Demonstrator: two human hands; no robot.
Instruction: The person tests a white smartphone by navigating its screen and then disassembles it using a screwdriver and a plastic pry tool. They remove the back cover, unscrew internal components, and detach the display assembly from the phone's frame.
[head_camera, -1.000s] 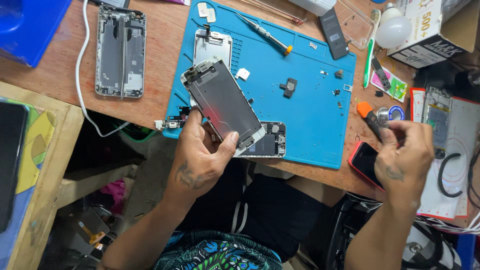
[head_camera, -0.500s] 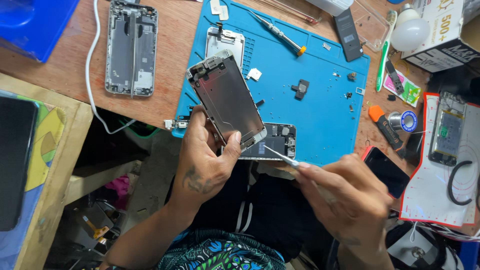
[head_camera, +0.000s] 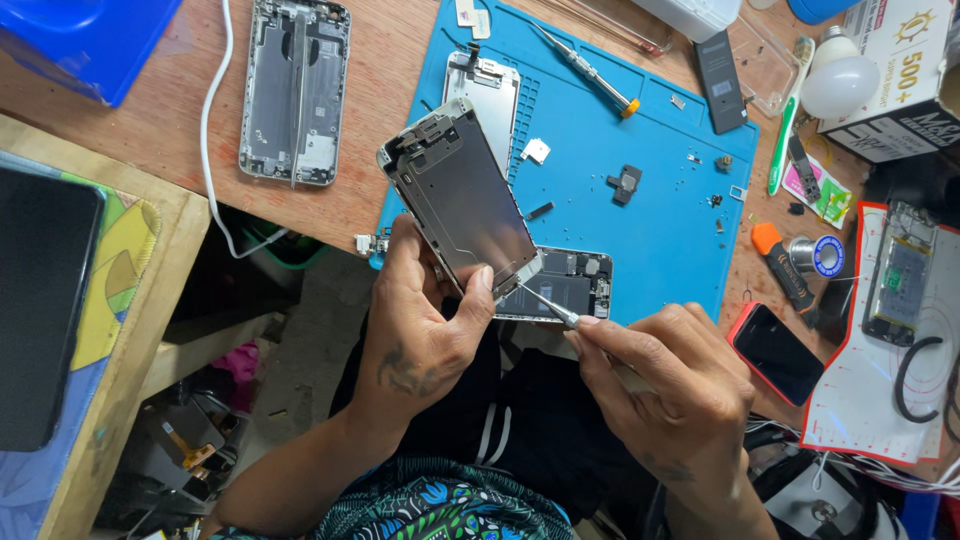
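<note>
My left hand (head_camera: 425, 335) grips a phone screen assembly (head_camera: 460, 205) by its lower end, metal back plate facing up and tilted over the blue work mat (head_camera: 650, 230). My right hand (head_camera: 675, 385) holds a thin metal screwdriver (head_camera: 548, 305), its tip touching the lower corner of the screen assembly. Just beneath lies an opened phone body (head_camera: 565, 283) at the mat's near edge.
On the mat lie a white screen panel (head_camera: 485, 90), an orange-tipped screwdriver (head_camera: 585, 68), a black battery (head_camera: 720, 68) and small parts. An empty phone housing (head_camera: 295, 90) and white cable lie at left. A red phone (head_camera: 775, 352), solder spool (head_camera: 815, 255) and another opened phone (head_camera: 900, 272) sit at right.
My right hand came from the right side of the desk with the tool to the screen assembly's lower corner. My left hand kept holding the screen.
</note>
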